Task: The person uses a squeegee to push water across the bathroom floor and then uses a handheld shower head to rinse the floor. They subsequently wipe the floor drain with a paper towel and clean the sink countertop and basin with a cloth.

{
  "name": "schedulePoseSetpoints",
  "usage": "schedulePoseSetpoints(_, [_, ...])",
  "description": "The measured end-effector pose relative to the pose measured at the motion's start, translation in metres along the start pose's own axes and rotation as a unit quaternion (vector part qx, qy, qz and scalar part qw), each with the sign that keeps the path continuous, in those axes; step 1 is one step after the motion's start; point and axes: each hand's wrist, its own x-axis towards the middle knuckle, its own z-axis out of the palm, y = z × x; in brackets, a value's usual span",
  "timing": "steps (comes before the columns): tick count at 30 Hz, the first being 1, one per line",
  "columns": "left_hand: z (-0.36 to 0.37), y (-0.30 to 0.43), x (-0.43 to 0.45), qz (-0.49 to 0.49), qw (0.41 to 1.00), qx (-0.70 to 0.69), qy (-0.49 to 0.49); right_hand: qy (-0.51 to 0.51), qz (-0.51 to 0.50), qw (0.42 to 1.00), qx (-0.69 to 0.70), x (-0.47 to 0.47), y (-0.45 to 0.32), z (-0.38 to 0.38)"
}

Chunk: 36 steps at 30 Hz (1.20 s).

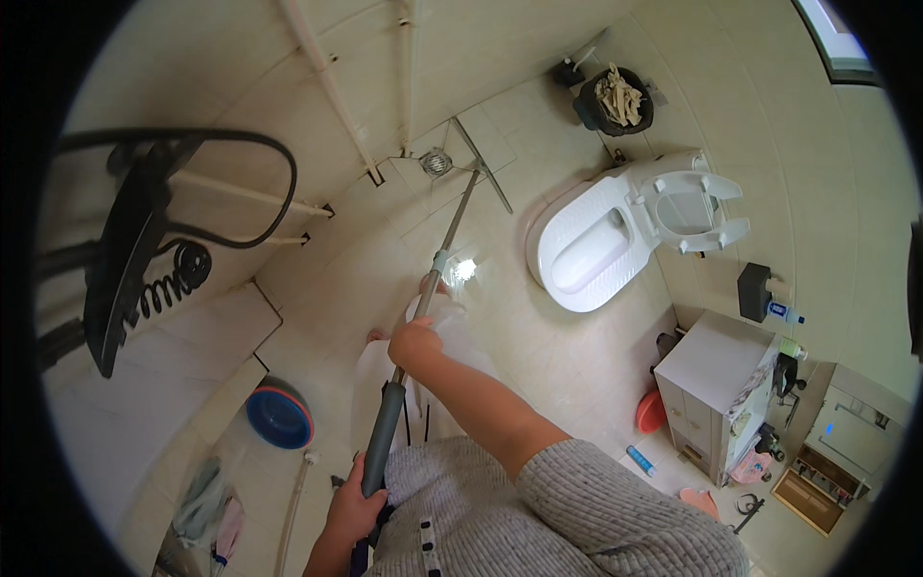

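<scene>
A floor squeegee with a long metal pole (456, 222) runs from my hands out to the tiled floor. My right hand (415, 345) grips the pole around its middle. Lower down, my left hand (353, 507) is closed around the grey handle grip (382, 433). The squeegee's thin blade (482, 164) lies across the floor tiles, just beside a round metal floor drain (435, 162). Wet-looking glare (464, 270) shows on the floor near the pole. Both of my feet are partly hidden by light trousers.
To the right stands a white squat toilet (588, 245) with a raised seat, and a full waste bin (619, 101) behind it. A white cabinet (717, 368) and a red basin (651, 412) are at right. Pipes (335, 94) rise along the wall; blue basins (280, 417) sit left.
</scene>
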Motion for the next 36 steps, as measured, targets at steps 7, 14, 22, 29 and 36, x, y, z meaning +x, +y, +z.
schedulePoseSetpoints(7, [0.002,-0.088,-0.039,0.042,0.995,-0.086,-0.003,0.022,0.102,0.994,0.017,-0.013,-0.030,0.100])
schedulePoseSetpoints(14, [0.022,-0.099,-0.039,0.073,0.993,-0.090,0.003,0.059,-0.073,0.995,-0.046,-0.054,0.008,0.071])
schedulePoseSetpoints(22, [0.061,-0.050,-0.011,0.036,0.993,-0.114,0.000,0.086,-0.032,0.994,-0.055,-0.017,0.042,0.039])
schedulePoseSetpoints(29, [0.090,-0.064,-0.073,0.027,0.986,-0.163,-0.011,0.073,-0.112,0.990,-0.039,-0.072,0.060,0.070])
schedulePoseSetpoints(36, [0.069,-0.002,-0.079,0.278,0.917,-0.282,-0.036,0.026,-0.247,0.956,0.155,-0.062,0.180,-0.051])
